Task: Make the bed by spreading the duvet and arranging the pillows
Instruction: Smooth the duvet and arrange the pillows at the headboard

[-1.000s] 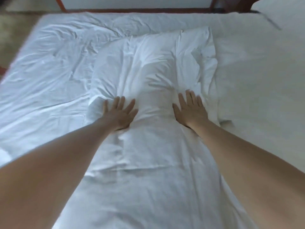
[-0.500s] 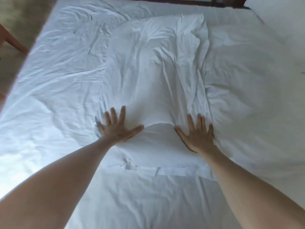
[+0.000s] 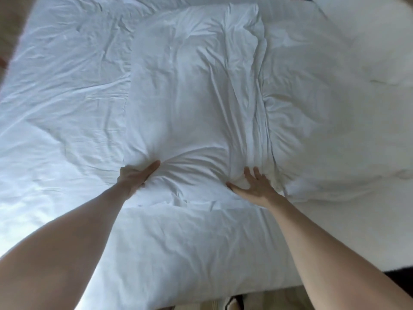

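Wrinkled white bed sheet, plump creased pillow, left hand clutching its corner, right hand spread flat on it

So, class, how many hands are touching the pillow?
2. The left hand grips the pillow's near-left corner; the right hand presses its near-right edge, fingers spread.

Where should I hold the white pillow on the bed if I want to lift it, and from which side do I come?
Probably grip the pillow at its near short edge, at both corners, coming from the near side of the bed. It lies lengthwise away from the person. The left hand already pinches the near-left corner; the right hand lies spread on the near-right corner.
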Demonstrator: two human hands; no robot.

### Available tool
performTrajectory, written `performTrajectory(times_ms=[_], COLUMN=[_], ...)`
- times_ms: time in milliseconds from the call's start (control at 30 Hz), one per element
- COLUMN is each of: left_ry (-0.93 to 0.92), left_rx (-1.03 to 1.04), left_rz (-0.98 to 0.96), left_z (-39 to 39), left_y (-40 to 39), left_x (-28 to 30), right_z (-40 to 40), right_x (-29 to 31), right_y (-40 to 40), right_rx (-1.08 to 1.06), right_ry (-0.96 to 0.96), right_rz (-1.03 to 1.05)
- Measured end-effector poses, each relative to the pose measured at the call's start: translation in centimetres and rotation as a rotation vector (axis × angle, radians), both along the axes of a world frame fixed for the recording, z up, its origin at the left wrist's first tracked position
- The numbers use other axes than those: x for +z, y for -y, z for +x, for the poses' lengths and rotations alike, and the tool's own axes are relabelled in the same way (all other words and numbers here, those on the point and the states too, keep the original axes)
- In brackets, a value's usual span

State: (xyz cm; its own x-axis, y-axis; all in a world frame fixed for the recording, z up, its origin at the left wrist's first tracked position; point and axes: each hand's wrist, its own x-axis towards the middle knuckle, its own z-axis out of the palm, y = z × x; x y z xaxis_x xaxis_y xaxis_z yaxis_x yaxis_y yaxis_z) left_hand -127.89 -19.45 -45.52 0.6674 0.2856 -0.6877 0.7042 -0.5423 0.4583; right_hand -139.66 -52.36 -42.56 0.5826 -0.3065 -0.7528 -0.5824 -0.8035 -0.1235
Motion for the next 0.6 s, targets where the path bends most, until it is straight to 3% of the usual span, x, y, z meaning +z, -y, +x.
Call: performTrajectory(times_ms=[133,233,267,400,500,600], left_ry=[0.064,0.15,0.18,0.372,0.521,0.649], left_rx=[0.078,0.091,0.081,-0.014,-0.1,-0.165], left_rz=[-0.058,-0.084,-0.073,-0.018,-0.035,-0.071], left_z=[-0.8,-1.1,-1.1,-1.1,-1.3,-2.2], left_y=[1.0,3.8,4.9,10.4,16.8,25.2], left_x=[2.9,6.7,8.1,14.3,19.5,23.8], right_z=[-1.2,-2.7,-3.1,-2.7,-0.9,0.0], right_x=[1.8,2.4,2.7,7.2,12.2,15.6], right_y=[-0.9,-1.5,-1.5,-0.7,0.8,4.5], right_rx=[0.004,-0.107,-0.15,-0.318,-0.248,-0.22], right_ry=[-0.044,0.031,0.135,0.876,1.026,1.067], right_rz=[0.066,0.174,0.198,0.176,0.379,0.393])
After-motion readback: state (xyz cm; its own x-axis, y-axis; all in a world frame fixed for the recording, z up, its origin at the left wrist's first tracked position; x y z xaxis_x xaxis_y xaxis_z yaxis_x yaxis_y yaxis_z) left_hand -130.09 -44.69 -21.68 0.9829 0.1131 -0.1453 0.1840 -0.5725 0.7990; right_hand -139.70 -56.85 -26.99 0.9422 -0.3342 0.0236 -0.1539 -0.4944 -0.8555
